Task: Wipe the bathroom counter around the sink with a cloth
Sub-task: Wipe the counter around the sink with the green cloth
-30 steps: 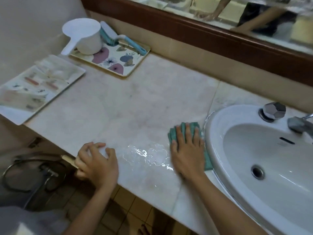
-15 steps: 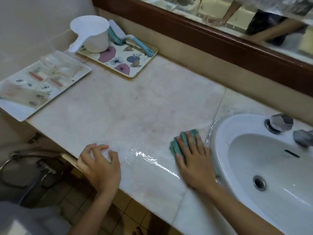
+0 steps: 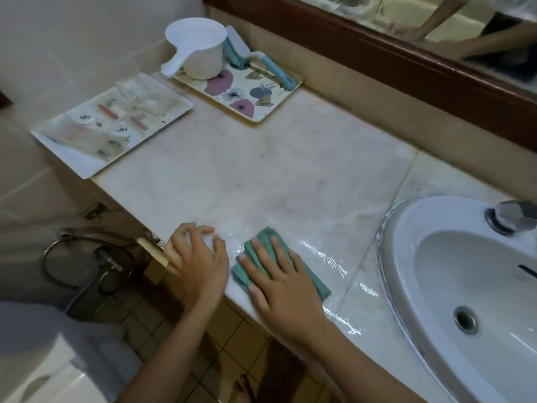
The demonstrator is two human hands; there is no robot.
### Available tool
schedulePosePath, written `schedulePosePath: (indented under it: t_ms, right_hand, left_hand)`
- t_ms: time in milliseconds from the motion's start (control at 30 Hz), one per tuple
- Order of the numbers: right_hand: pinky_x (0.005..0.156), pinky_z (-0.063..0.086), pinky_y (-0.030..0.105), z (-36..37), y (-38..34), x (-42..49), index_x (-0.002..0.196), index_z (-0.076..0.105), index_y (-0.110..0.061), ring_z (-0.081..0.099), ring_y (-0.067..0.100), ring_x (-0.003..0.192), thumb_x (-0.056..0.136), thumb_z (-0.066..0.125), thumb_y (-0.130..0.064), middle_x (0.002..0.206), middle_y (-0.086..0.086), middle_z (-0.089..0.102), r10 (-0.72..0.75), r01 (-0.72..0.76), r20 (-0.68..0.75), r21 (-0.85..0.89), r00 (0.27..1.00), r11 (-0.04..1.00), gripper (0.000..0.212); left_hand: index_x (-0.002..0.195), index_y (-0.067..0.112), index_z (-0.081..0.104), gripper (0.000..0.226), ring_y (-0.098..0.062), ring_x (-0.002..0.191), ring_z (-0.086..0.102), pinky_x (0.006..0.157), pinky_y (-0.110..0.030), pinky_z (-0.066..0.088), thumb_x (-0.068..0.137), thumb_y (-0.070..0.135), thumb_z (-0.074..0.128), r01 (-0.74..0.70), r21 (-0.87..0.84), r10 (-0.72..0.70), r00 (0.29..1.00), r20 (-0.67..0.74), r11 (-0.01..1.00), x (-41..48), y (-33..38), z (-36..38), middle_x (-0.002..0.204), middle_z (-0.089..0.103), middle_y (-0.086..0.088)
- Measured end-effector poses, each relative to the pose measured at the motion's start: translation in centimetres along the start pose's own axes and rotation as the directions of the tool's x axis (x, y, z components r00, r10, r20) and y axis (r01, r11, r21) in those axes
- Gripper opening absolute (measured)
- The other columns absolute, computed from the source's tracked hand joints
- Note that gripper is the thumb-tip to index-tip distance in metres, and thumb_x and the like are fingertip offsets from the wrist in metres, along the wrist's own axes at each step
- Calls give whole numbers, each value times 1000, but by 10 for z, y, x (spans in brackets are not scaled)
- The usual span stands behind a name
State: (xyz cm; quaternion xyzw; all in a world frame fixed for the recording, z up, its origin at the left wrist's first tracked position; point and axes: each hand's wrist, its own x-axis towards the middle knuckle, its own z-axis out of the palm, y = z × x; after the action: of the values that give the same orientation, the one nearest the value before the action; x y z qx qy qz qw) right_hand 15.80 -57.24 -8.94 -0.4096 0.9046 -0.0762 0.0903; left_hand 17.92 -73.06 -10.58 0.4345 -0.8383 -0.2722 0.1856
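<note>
Cloth [image 3: 265, 235] now further left, under right fingers [image 3: 280, 254]

— What sort of place is this?
— A bathroom, seemingly in a home: a white sink [image 3: 406, 219] with a chrome tap knob [image 3: 513, 216] is set in a marble worktop [image 3: 290, 175], under a wood-framed mirror [image 3: 465, 13].
— Anything else?
— A plastic water dipper [image 3: 200, 50] and a scrubbing brush [image 3: 273, 71] sit on a floral tray [image 3: 261, 103], above a tiled floor [image 3: 241, 338].
</note>
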Motion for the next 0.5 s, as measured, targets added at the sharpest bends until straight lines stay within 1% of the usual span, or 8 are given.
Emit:
schedulePosePath:
  t_ms: [33,100,167,233,267,333,400,500]
  right_hand:
    - [114,10,44,2,4,-25,151,17,-38,3,24,149,99,26,-47,161,-8,9,-34,34,4,-28,999,999,54]
    - [113,15,43,2,27,-58,150,17,-41,8,22,149,98,29,-48,161,-9,12,-31,31,14,-53,999,998,54]
    - [113,15,40,-3,55,-63,150,16,-44,7,19,149,96,30,-49,160,-11,11,72,-72,4,-70,997,995,56]
    - [113,13,37,-10,79,-44,149,13,-47,4,17,149,94,25,-51,160,-13,7,231,-231,-9,-83,973,969,56]
    - [113,12,37,-14,87,-29,149,12,-48,2,17,149,93,20,-52,160,-14,5,309,-309,-21,-78,951,948,56]
    - [114,12,39,-18,103,6,149,11,-46,0,19,149,91,11,-54,160,-13,3,437,-440,-61,-63,898,896,59]
    - [115,13,44,-22,111,43,151,11,-42,-1,22,148,90,6,-54,161,-10,3,526,-531,-91,-43,845,846,63]
    - [117,8,47,-23,96,97,152,7,-36,-6,27,148,97,14,-47,162,-6,-1,583,-585,-77,-1,809,811,57]
  left_hand:
    - [98,28,57,15,-29,128,29,97,-50,30,84,30,61,0,18,-1,999,34,1000,4,-2,-4,132,40,1]
    - [93,30,58,11,-32,126,32,104,-54,25,82,32,59,-61,71,60,998,20,996,22,-10,-12,129,41,0]
    - [93,24,62,13,-32,120,41,103,-48,28,83,27,55,-87,6,87,995,-40,996,58,-19,-20,123,47,-3]
    - [99,15,65,20,-31,117,46,99,-39,34,88,21,49,-79,-116,74,996,-47,990,97,-22,-23,123,51,-7]
    - [104,15,65,23,-30,120,45,99,-40,34,91,21,47,-86,-101,83,996,-34,991,111,-23,-22,127,52,-7]
    - [113,19,63,27,-27,127,40,101,-45,32,96,25,44,-141,33,142,990,-13,989,125,-27,-14,136,50,-3]
    - [116,22,64,29,-25,130,39,100,-48,33,97,25,42,-171,85,172,985,-10,982,127,-31,-7,140,49,0]
    - [115,24,64,26,-23,128,40,99,-47,35,96,21,47,-170,110,176,983,-49,979,128,-36,-4,140,50,2]
